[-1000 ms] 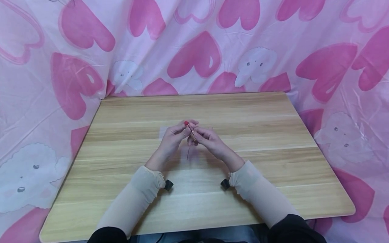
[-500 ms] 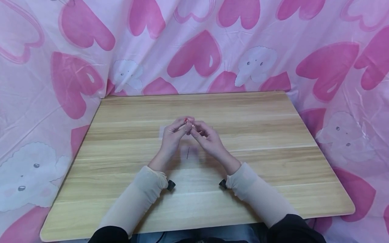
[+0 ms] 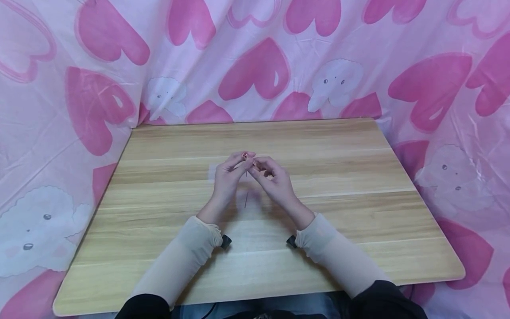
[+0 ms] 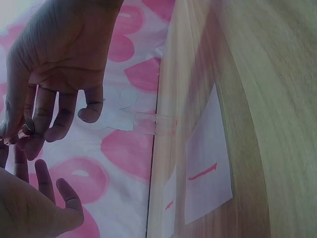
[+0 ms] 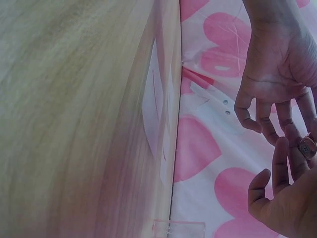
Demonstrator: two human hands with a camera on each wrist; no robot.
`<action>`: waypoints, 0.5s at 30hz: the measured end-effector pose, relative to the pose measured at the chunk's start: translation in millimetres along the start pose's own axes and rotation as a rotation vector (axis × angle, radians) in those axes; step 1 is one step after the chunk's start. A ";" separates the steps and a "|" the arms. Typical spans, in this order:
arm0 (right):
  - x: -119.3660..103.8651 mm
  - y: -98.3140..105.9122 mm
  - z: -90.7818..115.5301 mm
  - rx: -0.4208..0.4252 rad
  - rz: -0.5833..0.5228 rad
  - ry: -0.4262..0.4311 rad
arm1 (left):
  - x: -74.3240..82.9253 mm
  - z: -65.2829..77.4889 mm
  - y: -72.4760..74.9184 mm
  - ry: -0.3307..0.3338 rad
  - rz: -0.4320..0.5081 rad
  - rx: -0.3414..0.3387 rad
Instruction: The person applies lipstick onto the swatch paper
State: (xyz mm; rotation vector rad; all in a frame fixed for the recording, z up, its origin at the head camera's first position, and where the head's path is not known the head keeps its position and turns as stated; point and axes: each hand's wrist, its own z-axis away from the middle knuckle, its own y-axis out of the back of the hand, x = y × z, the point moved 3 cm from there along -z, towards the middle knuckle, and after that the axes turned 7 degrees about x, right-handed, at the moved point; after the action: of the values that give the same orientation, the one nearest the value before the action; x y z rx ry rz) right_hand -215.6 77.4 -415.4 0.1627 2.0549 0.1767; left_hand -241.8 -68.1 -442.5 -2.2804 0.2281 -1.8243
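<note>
At the centre of the head view, my left hand (image 3: 229,175) and right hand (image 3: 275,177) meet fingertip to fingertip above the table. Between them they pinch a small gold-and-red thing (image 3: 245,156), mostly covered by fingers; I cannot tell its kind. The right wrist view shows a round copper-coloured end (image 5: 307,147) of it, beside the fingers. In the left wrist view a thin metallic rim (image 4: 28,122) shows at the right hand's fingers. The other fingers of both hands hang loosely bent.
Below the hands on the wooden table (image 3: 318,248) lies a pale paper (image 3: 255,206) with a red stroke; another pale sheet (image 3: 212,170) lies behind. A clear plastic piece (image 5: 185,229) lies near the far edge. A pink heart-patterned curtain (image 3: 255,71) encloses the table.
The hands have moved slightly away from the body and their fingertips have drawn together. The red-and-gold thing, plainly visible a second ago, is now largely behind the fingers.
</note>
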 end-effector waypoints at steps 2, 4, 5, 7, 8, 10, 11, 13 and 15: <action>0.6 1.5 0.2 0.000 -0.006 0.002 | -0.6 -0.3 -0.5 0.011 -0.001 -0.011; 0.8 2.9 0.7 -0.003 -0.010 0.006 | -1.4 -0.6 -1.1 0.025 -0.012 -0.026; 1.1 3.6 1.0 -0.006 -0.012 0.005 | -1.3 -0.7 -1.7 0.028 -0.017 -0.034; 1.8 4.7 1.3 -0.013 -0.013 0.001 | -1.8 -1.1 -2.5 0.029 -0.040 -0.050; 2.2 5.5 1.5 -0.015 -0.010 -0.009 | -2.0 -1.6 -2.9 0.026 -0.058 -0.060; 4.4 7.7 2.0 -0.012 -0.015 -0.033 | -2.8 -3.2 -3.6 0.010 -0.103 -0.086; 9.7 8.8 2.1 -0.007 -0.024 -0.054 | -3.8 -4.1 -3.9 0.002 -0.132 -0.107; 21.8 12.3 2.3 0.012 -0.071 -0.101 | -7.0 -7.1 -4.4 -0.013 -0.208 -0.154; 35.4 17.1 2.6 0.046 -0.141 -0.144 | -10.9 -10.8 -5.0 -0.024 -0.310 -0.197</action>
State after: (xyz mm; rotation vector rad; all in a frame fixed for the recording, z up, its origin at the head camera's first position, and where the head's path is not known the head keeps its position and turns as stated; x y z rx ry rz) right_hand -229.2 101.1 -443.8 0.0571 1.9196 0.0295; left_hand -254.8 -61.3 -449.3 -2.5953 0.0531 -1.9961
